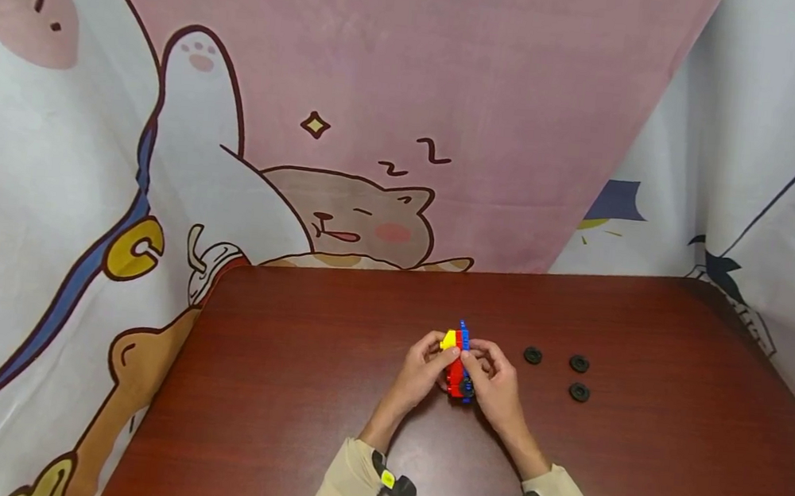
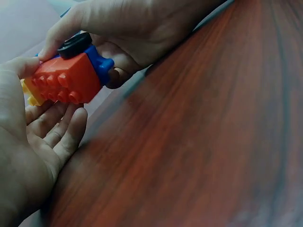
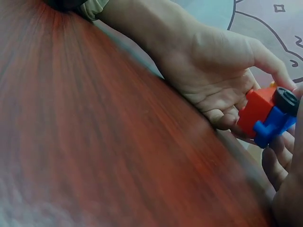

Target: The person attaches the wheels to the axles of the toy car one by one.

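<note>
A small building-block toy car (image 1: 456, 372) is held up between both hands over the table, its red, blue and yellow blocks joined together. My left hand (image 1: 421, 372) grips its red and yellow side, thumb on top and fingers beneath. On the blue side, my right hand (image 1: 497, 385) pinches it with the thumb pressing from above. In the left wrist view, studs on the red block (image 2: 78, 75) face the left palm. A black wheel (image 2: 75, 45) sits on the blue part. That wheel (image 3: 286, 99) also shows in the right wrist view, above a blue block (image 3: 274, 125).
Right of the hands, three loose black wheels (image 1: 533, 355) (image 1: 579, 364) (image 1: 579, 392) lie on the dark reddish wooden table (image 1: 268, 395). A cartoon-printed cloth (image 1: 509, 131) hangs behind the table's far edge and at its sides.
</note>
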`<state>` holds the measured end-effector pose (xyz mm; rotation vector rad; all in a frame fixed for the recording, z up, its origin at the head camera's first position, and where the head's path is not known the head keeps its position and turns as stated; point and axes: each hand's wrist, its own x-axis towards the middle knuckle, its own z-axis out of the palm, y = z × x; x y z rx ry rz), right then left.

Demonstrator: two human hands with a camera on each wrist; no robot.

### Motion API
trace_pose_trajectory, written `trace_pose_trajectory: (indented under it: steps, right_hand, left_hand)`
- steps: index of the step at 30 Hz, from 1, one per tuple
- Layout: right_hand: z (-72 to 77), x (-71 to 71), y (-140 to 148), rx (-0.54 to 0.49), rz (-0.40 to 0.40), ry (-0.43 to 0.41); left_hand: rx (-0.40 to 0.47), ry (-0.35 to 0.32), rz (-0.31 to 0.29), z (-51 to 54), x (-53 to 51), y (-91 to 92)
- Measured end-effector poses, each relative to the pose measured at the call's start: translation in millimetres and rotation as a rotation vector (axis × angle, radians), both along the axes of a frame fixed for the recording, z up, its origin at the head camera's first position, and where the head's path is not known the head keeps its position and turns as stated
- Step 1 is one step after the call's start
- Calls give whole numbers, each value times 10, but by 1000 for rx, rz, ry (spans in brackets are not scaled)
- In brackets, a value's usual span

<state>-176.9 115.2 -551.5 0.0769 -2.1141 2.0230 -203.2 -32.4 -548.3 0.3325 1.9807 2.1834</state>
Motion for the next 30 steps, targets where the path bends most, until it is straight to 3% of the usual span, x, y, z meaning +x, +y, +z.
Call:
trace_pose_trajectory:
  steps: [3,5,10,12,14,18,21,25,30]
  right_hand:
    - [-13,-6,26,55,-40,73]
    - [-28,-29,80,119,-105,165]
    - [-79,-138,309,375,-380,366]
    - [-96,-167,389,494,-458,358]
    - [-114,-177,440,604,-491,297]
    - [-133,-170,480,710,-440,117]
    - [-129,-154,479,731,-386,55]
    - [-117,-140,464,698,-328,63]
    - [-112,-159,437,657,-278,144]
  left_hand:
    - [19,-6,3,35,5,-8]
    - [33,-16,1,99,22,-12]
    - [43,-29,-6,284,92,-21]
    - [41,-22,0,310,106,-22]
    - [38,-15,6,321,118,-27]
    - [22,-14,-3,325,114,-40]
    - [14,-15,-19,318,106,-44]
    - [-2,-17,-27,314,103,-48]
    - [-10,-21,-19,317,113,-50]
